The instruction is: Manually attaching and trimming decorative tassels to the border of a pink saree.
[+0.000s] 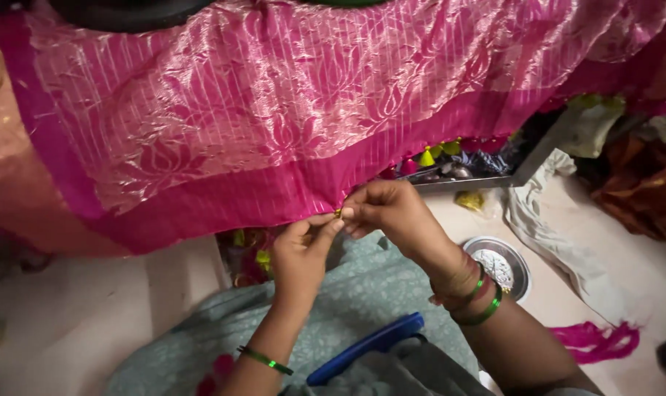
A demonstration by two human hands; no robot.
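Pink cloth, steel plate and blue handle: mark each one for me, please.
pink cloth (274, 110): head view, on the patterned middle of the fabric.
steel plate (522, 273): head view, on its right rim.
blue handle (369, 346): head view, on the middle of the bar.

Home sewing corner, pink sari cloth (274, 110) draped, floor (69, 323), clothes heap (633, 176)
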